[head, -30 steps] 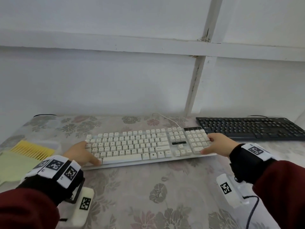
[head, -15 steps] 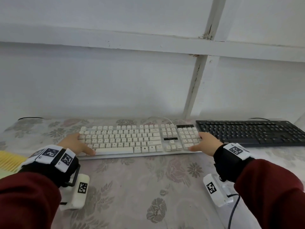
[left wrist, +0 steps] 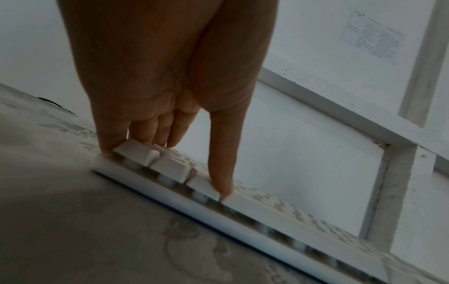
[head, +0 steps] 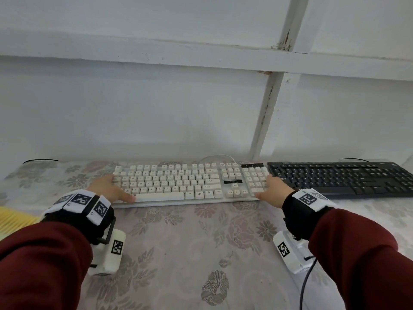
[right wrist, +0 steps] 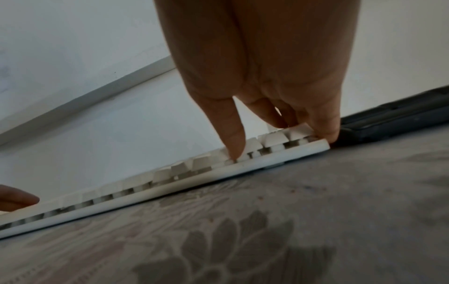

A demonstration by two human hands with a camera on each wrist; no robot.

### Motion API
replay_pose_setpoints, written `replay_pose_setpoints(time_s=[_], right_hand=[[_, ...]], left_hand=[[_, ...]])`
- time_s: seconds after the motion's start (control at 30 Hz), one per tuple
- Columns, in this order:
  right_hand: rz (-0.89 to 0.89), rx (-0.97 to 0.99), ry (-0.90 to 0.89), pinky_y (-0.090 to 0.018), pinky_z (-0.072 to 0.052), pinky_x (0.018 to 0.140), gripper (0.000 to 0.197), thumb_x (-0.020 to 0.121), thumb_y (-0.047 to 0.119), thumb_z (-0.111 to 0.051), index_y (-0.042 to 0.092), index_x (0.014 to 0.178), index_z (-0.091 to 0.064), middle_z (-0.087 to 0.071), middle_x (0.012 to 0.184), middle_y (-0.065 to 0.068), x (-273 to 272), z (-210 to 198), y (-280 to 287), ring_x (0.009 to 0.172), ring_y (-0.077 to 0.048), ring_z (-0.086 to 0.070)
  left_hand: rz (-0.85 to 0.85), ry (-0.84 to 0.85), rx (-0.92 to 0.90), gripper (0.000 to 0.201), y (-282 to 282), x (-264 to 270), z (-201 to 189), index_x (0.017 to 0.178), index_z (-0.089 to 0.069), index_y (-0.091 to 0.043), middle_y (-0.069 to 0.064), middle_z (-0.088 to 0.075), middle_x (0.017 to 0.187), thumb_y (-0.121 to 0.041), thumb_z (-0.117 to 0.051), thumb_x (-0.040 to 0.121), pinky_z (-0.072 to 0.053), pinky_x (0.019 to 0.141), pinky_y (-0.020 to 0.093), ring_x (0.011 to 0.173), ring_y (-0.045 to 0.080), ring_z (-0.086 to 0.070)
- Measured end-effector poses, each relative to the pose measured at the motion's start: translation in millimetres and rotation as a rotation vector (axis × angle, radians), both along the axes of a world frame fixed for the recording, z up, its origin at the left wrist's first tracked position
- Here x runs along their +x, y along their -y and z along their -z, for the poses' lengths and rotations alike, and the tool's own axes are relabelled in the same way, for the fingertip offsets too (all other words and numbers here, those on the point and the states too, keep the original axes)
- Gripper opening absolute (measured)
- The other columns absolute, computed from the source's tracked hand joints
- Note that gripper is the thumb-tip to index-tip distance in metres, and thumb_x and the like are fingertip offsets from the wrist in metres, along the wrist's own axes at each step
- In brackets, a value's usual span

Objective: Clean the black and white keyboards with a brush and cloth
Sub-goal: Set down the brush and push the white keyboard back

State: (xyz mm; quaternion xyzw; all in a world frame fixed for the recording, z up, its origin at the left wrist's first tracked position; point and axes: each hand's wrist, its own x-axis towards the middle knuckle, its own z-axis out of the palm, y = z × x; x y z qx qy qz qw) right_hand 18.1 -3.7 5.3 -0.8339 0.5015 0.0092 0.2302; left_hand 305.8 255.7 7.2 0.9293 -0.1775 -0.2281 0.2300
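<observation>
The white keyboard point(head: 174, 182) lies flat on the floral tablecloth, close to the wall, its right end almost touching the black keyboard point(head: 342, 177). My left hand point(head: 109, 189) rests on its left end, fingers straight on the keys point(left wrist: 170, 76) and thumb on the front row. My right hand point(head: 271, 191) rests on the number-pad end in the same way point(right wrist: 262, 67), little finger at the corner beside the black keyboard point(right wrist: 393, 123). The white keyboard's front edge point(right wrist: 218, 173) sits on the cloth. Neither hand holds a tool.
A yellow brush point(head: 13, 218) shows at the left edge of the table. The white wall with its frame bars stands right behind both keyboards. Floral tablecloth point(head: 201, 242) spreads in front of the white keyboard. A white cable point(head: 214, 156) loops behind it.
Both hands have slid the white keyboard away from me toward the wall, up beside the black keyboard. The yellow brush and cloth have drifted nearly out of view at left.
</observation>
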Motion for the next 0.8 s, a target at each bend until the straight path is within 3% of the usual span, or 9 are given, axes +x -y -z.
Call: replay_pose_setpoints(time_s=[0.1, 0.23, 0.4, 0.47, 0.63, 0.8], right_hand=[[0.012, 0.009, -0.006, -0.033, -0.042, 0.097, 0.065, 0.087, 0.028, -0.065, -0.005, 0.134, -0.035, -0.043, 0.135, -0.02, 1.0, -1.2, -1.5, 0.119, -0.031, -0.049], [0.003, 0.021, -0.015, -0.031, -0.042, 0.09, 0.062, 0.089, 0.027, -0.062, -0.005, 0.134, -0.035, -0.041, 0.135, -0.02, -1.7, -7.4, -5.8, 0.118, -0.031, -0.049], [-0.063, 0.001, 0.0, -0.027, -0.04, 0.08, 0.05, 0.09, 0.026, -0.059, 0.0, 0.128, -0.041, -0.041, 0.133, -0.017, -14.1, -17.2, -20.6, 0.112, -0.028, -0.05], [-0.103, -0.008, 0.028, -0.029, -0.043, 0.085, 0.05, 0.09, 0.027, -0.058, 0.001, 0.129, -0.041, -0.042, 0.134, -0.016, -20.1, -22.5, -30.8, 0.113, -0.028, -0.05], [-0.183, 0.019, 0.065, -0.028, -0.033, 0.103, 0.064, 0.095, 0.031, -0.052, 0.002, 0.145, -0.024, -0.026, 0.151, -0.014, -42.2, -40.4, -70.6, 0.134, -0.026, -0.035], [-0.243, 0.131, 0.163, -0.026, -0.028, 0.105, 0.069, 0.095, 0.032, -0.053, 0.008, 0.149, -0.018, -0.022, 0.155, -0.007, -60.5, -50.0, -118.9, 0.139, -0.021, -0.028]], left_hand=[[0.011, 0.009, 0.001, 0.099, -0.6, -1.5, -1.8, 0.146, -0.024, -0.005, 0.012, -0.028, 0.152, -0.02, -0.083, 0.068, -0.026, 0.112, 0.039, 0.137, 0.031, -0.031], [0.018, 0.033, -0.014, 0.098, -1.6, -7.7, -5.3, 0.146, -0.023, -0.004, 0.013, -0.029, 0.151, -0.02, -0.082, 0.069, -0.026, 0.112, 0.039, 0.137, 0.031, -0.031], [0.043, 0.093, -0.086, 0.08, -4.0, -32.1, -14.1, 0.145, -0.028, -0.007, 0.013, -0.032, 0.149, -0.017, -0.073, 0.079, -0.028, 0.109, 0.04, 0.135, 0.031, -0.033], [0.067, 0.117, -0.118, 0.077, -8.7, -47.4, -20.3, 0.145, -0.028, -0.008, 0.011, -0.033, 0.149, -0.02, -0.071, 0.081, -0.028, 0.108, 0.04, 0.135, 0.03, -0.034], [0.114, 0.132, -0.236, 0.075, -28.7, -88.7, -34.3, 0.143, -0.031, -0.007, 0.01, -0.039, 0.146, -0.024, -0.07, 0.082, -0.03, 0.107, 0.038, 0.132, 0.027, -0.039], [0.123, 0.047, -0.376, 0.074, -64.3, -130.4, -41.9, 0.143, -0.031, -0.013, 0.006, -0.04, 0.145, -0.023, -0.071, 0.081, -0.032, 0.11, 0.038, 0.133, 0.022, -0.038]])
